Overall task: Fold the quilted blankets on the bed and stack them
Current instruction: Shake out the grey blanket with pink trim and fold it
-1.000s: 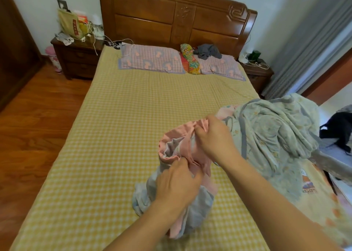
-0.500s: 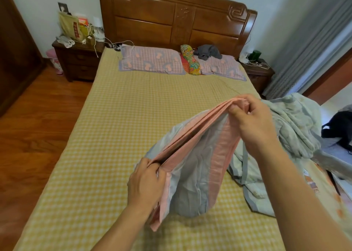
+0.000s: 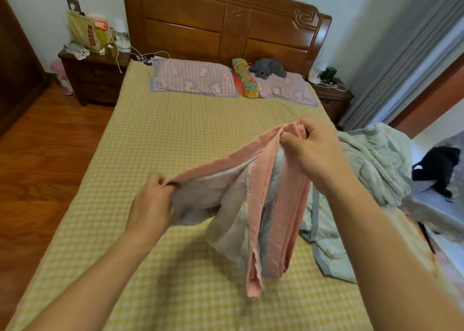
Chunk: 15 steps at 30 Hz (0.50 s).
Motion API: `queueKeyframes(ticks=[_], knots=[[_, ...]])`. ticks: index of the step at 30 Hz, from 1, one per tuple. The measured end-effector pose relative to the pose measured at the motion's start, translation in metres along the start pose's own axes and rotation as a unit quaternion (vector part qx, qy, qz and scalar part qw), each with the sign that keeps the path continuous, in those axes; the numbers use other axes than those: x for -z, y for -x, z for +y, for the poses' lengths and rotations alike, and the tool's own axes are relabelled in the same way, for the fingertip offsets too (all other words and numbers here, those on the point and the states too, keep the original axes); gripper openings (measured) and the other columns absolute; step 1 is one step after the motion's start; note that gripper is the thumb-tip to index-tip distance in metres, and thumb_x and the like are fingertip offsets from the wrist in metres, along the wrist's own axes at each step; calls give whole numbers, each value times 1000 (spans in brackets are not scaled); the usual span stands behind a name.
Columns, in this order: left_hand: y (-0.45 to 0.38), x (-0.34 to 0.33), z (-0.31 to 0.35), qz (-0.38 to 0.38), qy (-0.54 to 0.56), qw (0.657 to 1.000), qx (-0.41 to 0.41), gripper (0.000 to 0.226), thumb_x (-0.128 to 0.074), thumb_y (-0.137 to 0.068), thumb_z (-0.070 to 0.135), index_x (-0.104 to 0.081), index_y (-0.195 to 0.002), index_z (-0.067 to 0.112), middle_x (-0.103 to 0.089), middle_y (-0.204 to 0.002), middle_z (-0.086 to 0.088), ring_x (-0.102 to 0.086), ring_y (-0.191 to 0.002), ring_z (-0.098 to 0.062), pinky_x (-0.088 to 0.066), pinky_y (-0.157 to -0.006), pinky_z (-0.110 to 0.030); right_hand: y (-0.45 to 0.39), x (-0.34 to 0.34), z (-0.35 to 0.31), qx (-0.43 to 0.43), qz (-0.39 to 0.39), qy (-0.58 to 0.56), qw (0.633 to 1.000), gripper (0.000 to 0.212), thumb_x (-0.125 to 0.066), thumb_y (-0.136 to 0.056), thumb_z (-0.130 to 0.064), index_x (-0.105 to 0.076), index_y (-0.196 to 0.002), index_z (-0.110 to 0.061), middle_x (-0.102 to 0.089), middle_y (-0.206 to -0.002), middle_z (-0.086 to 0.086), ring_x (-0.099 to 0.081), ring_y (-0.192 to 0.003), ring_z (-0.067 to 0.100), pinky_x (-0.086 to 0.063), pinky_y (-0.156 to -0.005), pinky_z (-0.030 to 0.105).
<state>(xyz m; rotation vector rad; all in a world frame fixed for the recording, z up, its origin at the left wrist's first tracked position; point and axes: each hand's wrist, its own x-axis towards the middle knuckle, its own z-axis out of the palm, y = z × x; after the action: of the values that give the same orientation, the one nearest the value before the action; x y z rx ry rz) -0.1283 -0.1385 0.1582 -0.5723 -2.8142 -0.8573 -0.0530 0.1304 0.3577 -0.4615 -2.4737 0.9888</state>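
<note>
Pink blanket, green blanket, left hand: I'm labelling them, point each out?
pink blanket (image 3: 288,195), head view, hanging pink stripe
green blanket (image 3: 371,165), head view, crumpled top
left hand (image 3: 150,202), head view, back of hand

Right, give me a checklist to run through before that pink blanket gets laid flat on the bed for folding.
1. Left hand grips the pink blanket edge: ok.
2. Right hand pinches the opposite end: ok.
3. Blanket lifted off the yellow checked sheet: ok, it hangs in the air.
4. Blanket spread open: not ok, it hangs bunched in several pleats.
5. Bare sheet ahead to lay it on: ok.
6. Pale green blanket out of the way: not ok, it lies crumpled right beside the hanging folds.
</note>
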Motion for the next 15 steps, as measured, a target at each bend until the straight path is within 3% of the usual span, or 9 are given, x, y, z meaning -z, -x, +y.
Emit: queueKeyframes(ticks=[2, 5, 7, 9, 12, 15], knots=[[9, 15, 29, -64, -9, 994, -89, 24, -58, -80, 24, -65, -103, 24, -46, -108, -1, -60, -73, -32, -51, -55, -40, -4, -7, 3, -13, 23, 7, 1000, 25, -61, -85, -26, -60, -82, -1, -61, -79, 18, -54, -69, 25, -47, -69, 49], [61, 4, 76, -159, -20, 977, -144, 14, -61, -74, 26, -58, -87, 24, -55, -95, -3, -62, -58, -32, -47, -44, -40, -12, -11, 8, -24, 60, 36, 997, 20, -60, -87, -21, -60, -82, -2, -63, -78, 15, -57, -75, 31, -48, -71, 49], [82, -14, 95, -178, -53, 967, -172, 15, -64, -72, 24, -55, -84, 24, -60, -85, -3, -62, -53, -31, -44, -41, -37, -14, -16, 8, -19, 54, 56, 997, 18, -59, -87, -19, -59, -80, -3, -60, -75, 12, -56, -75, 32, -45, -68, 45], [87, -27, 109, -173, -64, 970, -158, 10, -54, -84, 29, -55, -92, 25, -65, -86, -4, -66, -63, -33, -45, -49, -38, -13, -23, 8, -18, 42, 75, 996, 20, -58, -88, -19, -54, -77, -2, -54, -71, 9, -51, -70, 29, -39, -62, 41], [82, -34, 127, -168, -53, 978, -107, 34, -38, -100, 51, -55, -117, 27, -68, -104, -3, -69, -88, -32, -41, -64, -37, -9, -33, 8, -11, 30, 96, 995, 23, -57, -88, -17, -46, -70, -8, -47, -66, 6, -42, -63, 23, -30, -55, 38], [67, -39, 142, -185, -39, 981, -33, 57, -31, -98, 69, -62, -113, 23, -70, -106, -3, -68, -96, -29, -40, -69, -37, -6, -41, 7, -10, 15, 111, 994, 25, -56, -89, -16, -42, -69, -10, -45, -66, 6, -38, -60, 20, -23, -53, 38]])
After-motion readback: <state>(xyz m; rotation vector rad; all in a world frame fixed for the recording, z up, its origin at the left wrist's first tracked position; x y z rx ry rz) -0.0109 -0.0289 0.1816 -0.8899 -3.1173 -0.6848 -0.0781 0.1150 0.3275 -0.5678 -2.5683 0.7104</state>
